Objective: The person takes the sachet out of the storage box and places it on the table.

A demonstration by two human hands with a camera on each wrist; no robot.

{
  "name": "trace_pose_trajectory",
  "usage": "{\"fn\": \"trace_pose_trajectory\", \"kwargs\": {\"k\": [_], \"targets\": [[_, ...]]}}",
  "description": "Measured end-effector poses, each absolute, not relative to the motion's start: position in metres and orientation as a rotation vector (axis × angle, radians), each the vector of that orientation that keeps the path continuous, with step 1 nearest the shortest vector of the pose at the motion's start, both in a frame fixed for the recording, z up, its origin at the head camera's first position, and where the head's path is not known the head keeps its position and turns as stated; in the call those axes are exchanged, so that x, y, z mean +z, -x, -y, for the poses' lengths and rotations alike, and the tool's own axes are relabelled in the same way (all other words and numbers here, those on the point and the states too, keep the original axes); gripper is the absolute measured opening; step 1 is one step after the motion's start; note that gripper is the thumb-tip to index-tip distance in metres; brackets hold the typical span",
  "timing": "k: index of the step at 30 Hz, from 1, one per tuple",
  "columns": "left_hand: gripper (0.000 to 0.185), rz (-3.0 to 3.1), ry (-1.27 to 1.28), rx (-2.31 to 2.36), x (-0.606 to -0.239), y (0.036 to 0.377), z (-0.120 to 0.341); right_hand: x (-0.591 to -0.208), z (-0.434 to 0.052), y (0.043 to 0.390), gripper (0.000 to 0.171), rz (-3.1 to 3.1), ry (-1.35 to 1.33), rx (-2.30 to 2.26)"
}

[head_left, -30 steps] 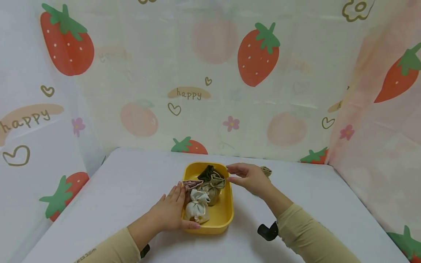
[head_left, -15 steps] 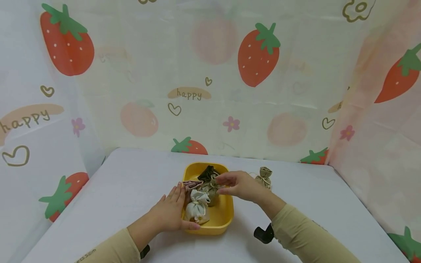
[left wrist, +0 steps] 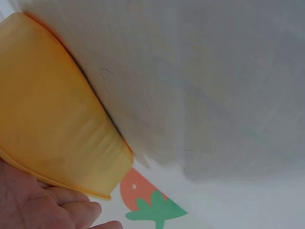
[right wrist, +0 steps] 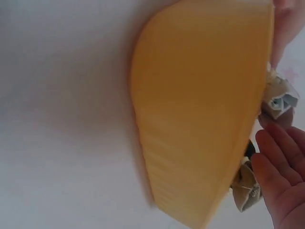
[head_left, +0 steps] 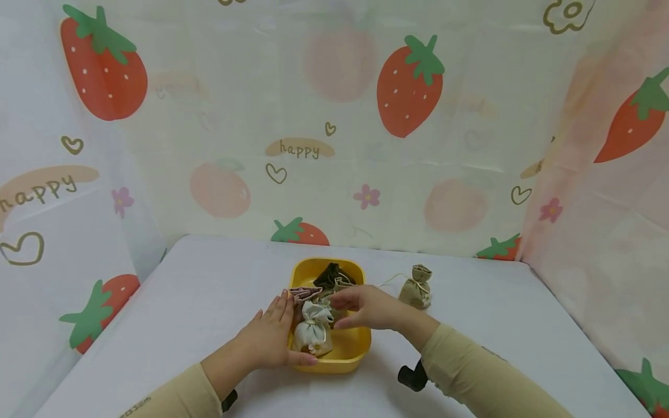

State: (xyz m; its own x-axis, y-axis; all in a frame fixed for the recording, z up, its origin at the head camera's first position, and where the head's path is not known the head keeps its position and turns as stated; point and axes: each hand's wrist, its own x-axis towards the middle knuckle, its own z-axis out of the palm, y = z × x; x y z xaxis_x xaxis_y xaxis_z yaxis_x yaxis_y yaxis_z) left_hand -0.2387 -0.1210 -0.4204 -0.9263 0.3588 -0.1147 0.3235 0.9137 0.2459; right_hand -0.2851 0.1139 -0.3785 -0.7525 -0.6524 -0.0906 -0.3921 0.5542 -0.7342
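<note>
A yellow plastic bin (head_left: 345, 366) holds several small drawstring pouches. In it are a white pouch (head_left: 312, 332) at the front left, a mauve pouch (head_left: 305, 294), a dark pouch (head_left: 328, 276) and a khaki pouch (head_left: 345, 283) partly covered by my right hand. My left hand (head_left: 263, 338) rests along the bin's left rim, fingers straight, thumb over the front left corner. Over the bin's right side reaches my right hand (head_left: 373, 307), holding nothing, its fingertips just right of the white pouch. In the right wrist view its fingers (right wrist: 274, 164) are extended above the rim.
Right of the bin, behind my right wrist, a tan pouch (head_left: 416, 290) stands on the white tabletop (head_left: 225, 278) with its cord trailing left. A strawberry-print curtain (head_left: 334, 116) encloses the back and sides. Black wrist-camera mounts (head_left: 413, 377) show under the sleeves.
My right hand has moved left and toward me, from the bin's far right rim to over the pouches. The tan pouch behind it has come into full view. My left hand has stayed put.
</note>
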Motion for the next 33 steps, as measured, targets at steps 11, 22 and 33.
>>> {"fn": "trace_pose_trajectory", "kwargs": {"k": [11, 22, 33], "targets": [[0.132, -2.911, -0.526, 0.353, -0.421, 0.239, 0.12, -0.389, -0.106, 0.285, 0.047, -2.42, 0.866, -1.014], [0.131, -2.914, -0.523, 0.367, -0.419, 0.239, 0.12, -0.383, -0.098, 0.286, 0.038, -2.384, 0.926, -1.085], [0.132, -2.928, -0.531, 0.361, -0.419, 0.237, 0.121, -0.381, -0.09, 0.29, 0.04, -2.324, 0.893, -1.119]]}}
